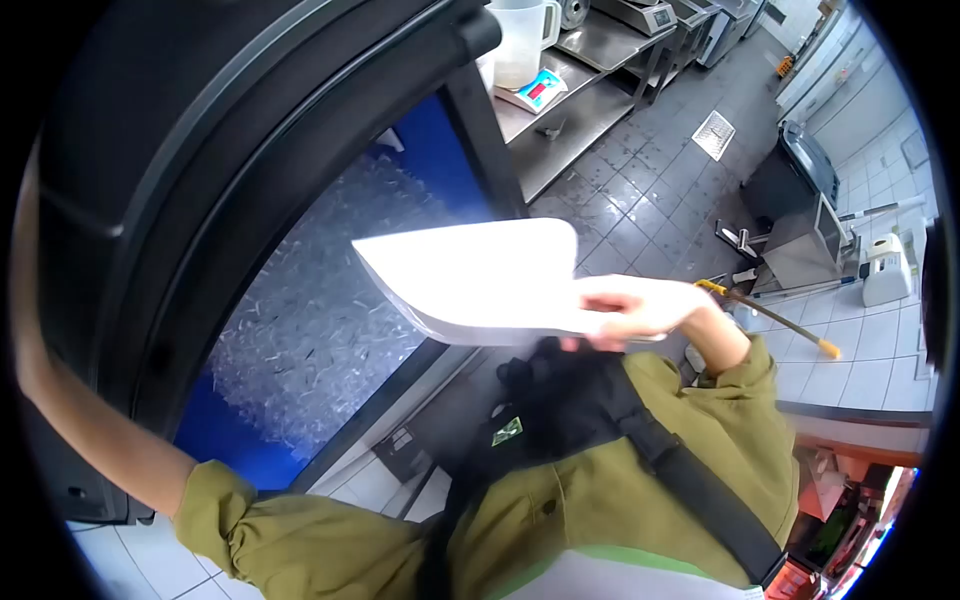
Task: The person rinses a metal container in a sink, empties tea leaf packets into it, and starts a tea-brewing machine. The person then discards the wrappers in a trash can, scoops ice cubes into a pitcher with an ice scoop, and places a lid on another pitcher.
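My right hand (635, 308) is closed round the handle of a white ice scoop (480, 275), held in the air in front of my chest. The scoop is slightly blurred and overexposed, so whether anything lies in it cannot be made out. Behind and below it is an ice bin (458, 187) with a blue inner wall, partly filled with clear ice (310, 300). My left arm reaches up the outer side of the raised black lid (140, 190). At the picture's left rim my left hand (28, 260) lies against the lid's edge, its fingers hidden.
Past the bin, a steel shelf table (590, 125) carries a clear plastic jug (518, 45) and a small scale (540, 92). Dark floor tiles (625, 190) run back past a floor drain (714, 135). At right are a dark waste bin (795, 170) and a yellow-ended pole (790, 325).
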A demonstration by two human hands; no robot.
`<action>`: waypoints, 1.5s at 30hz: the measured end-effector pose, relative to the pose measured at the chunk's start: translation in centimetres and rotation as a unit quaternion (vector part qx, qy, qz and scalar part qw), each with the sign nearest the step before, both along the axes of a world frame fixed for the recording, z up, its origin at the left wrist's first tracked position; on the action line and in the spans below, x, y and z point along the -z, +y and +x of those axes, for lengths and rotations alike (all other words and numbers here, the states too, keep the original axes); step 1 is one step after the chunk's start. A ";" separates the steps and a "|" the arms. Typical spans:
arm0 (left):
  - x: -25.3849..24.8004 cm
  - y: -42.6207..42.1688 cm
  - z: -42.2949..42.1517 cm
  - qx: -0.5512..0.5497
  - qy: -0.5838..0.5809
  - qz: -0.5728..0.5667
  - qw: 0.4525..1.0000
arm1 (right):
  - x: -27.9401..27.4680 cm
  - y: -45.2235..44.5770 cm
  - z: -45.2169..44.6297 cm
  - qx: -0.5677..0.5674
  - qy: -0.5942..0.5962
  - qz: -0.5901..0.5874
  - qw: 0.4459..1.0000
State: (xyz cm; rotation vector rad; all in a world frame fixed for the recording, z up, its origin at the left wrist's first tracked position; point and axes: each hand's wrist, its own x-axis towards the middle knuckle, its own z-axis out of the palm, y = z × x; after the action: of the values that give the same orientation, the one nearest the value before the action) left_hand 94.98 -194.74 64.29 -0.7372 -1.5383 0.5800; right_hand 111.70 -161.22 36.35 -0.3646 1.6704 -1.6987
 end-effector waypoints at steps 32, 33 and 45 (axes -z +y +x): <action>-2.8 0.5 0.1 -0.079 -0.060 0.104 0.990 | 4.4 -14.4 -21.1 0.386 -0.141 -0.322 0.853; -3.3 1.1 -0.1 -0.072 -0.072 0.098 0.990 | 5.4 -15.0 -22.5 0.395 -0.155 -0.316 0.849; -18.9 0.5 -3.3 -0.176 -0.122 0.106 0.971 | 8.1 -5.2 -15.6 -0.109 -0.025 -0.235 0.965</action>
State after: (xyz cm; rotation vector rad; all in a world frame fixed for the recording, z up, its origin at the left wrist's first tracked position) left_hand 91.72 -194.22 83.20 -0.3807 -1.9464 0.5878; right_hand 96.14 -166.43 28.27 -0.6943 1.1274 -1.9037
